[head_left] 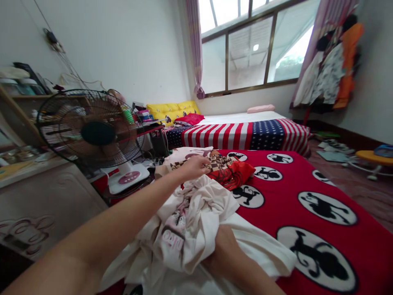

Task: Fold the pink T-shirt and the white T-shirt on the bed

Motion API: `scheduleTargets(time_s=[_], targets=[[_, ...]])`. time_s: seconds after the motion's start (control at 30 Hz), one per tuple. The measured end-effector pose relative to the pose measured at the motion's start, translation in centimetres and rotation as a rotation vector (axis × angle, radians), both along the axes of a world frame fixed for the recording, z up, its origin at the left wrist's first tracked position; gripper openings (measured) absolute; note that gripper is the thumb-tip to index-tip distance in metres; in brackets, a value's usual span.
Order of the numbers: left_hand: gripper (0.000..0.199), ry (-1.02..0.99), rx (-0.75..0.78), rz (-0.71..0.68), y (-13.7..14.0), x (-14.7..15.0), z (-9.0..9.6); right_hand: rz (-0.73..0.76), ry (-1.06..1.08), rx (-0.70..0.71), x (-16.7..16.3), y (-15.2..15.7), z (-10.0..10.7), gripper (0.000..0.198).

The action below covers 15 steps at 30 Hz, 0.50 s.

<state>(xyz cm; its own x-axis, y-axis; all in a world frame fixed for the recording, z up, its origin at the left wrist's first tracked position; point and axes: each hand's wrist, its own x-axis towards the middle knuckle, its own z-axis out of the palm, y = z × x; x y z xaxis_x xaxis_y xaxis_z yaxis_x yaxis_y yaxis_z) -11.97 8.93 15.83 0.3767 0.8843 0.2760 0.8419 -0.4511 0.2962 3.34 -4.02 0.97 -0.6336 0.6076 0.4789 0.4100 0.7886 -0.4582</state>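
Observation:
My left hand [196,166] reaches forward over the bed and pinches the edge of a checkered cream-and-brown garment [215,162] lying beside a red printed garment [235,174]. My right hand [224,250] is close to me, closed on a bunched cream T-shirt with a pink print [190,217]. That shirt lies on top of another white garment [260,246]. All the clothes rest on a red blanket with black-and-white round motifs [307,196].
A table fan [92,131] stands on a low stand at the left, beside a cabinet and a cluttered shelf. Beyond is a second bed with a flag-pattern cover [245,135] and yellow pillows. Clothes hang at the right wall; a small yellow stool [373,157] stands on the floor.

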Motion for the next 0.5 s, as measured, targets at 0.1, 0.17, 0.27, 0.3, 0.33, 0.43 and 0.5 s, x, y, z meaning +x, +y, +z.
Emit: scheduleTargets(time_s=[0.1,0.17,0.27,0.3,0.33,0.43,0.5], targets=[[0.034,0.116,0.055,0.113,1.9,2.0,-5.4,-0.046,0.016,0.022,0.0,0.2,-0.8,0.022],[0.017,0.110,0.047,0.153,2.1,2.7,-7.6,-0.066,0.024,0.028,0.1,0.4,-1.0,0.018],[0.010,0.028,0.084,0.149,1.9,2.4,-6.5,-0.090,0.017,-0.006,0.2,0.5,-0.9,0.016],[0.011,-0.022,0.129,0.152,1.7,1.8,-4.8,-0.096,0.014,-0.022,0.2,0.6,-0.9,0.016],[0.009,-0.082,0.191,0.163,1.5,1.0,-2.5,-0.099,0.017,-0.035,0.3,0.6,-0.8,0.017],[0.010,-0.299,0.505,0.310,0.8,-2.3,5.9,-0.092,0.080,-0.062,0.4,0.7,-0.6,0.029],[0.024,-0.418,0.729,0.400,-0.1,-4.4,10.3,-0.080,0.143,-0.085,0.5,0.8,-0.6,0.038]])
